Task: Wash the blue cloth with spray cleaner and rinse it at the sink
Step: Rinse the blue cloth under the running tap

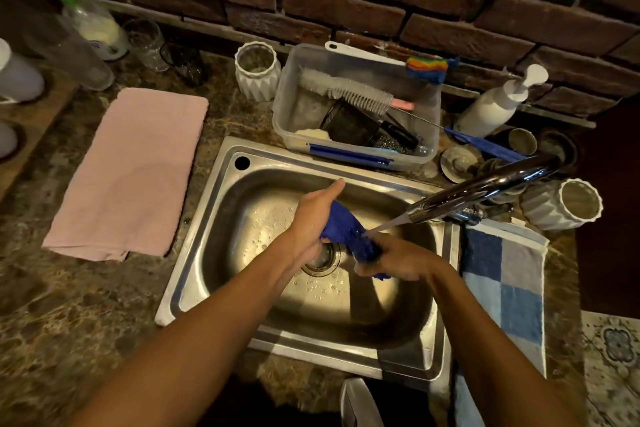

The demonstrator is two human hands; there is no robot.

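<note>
Over the steel sink [221, 218] both my hands hold the bunched blue cloth [346, 229]. My left hand [311, 215] grips its upper left end, thumb pointing up and away. My right hand [391, 258] grips the lower right end, and a bit of cloth sticks out below it. Water runs from the chrome faucet [485, 189] onto the cloth near my right hand. The drain [322, 258] lies just under the cloth. A white object at the bottom edge, [358, 402], is cut off; I cannot tell if it is the sprayer.
A pink towel [128, 173] lies on the counter left of the sink. Behind the sink stands a clear tub [353, 104] with brushes. A white pump bottle [495, 104], white ribbed cups [561, 204] and a checked blue towel [505, 284] are at the right.
</note>
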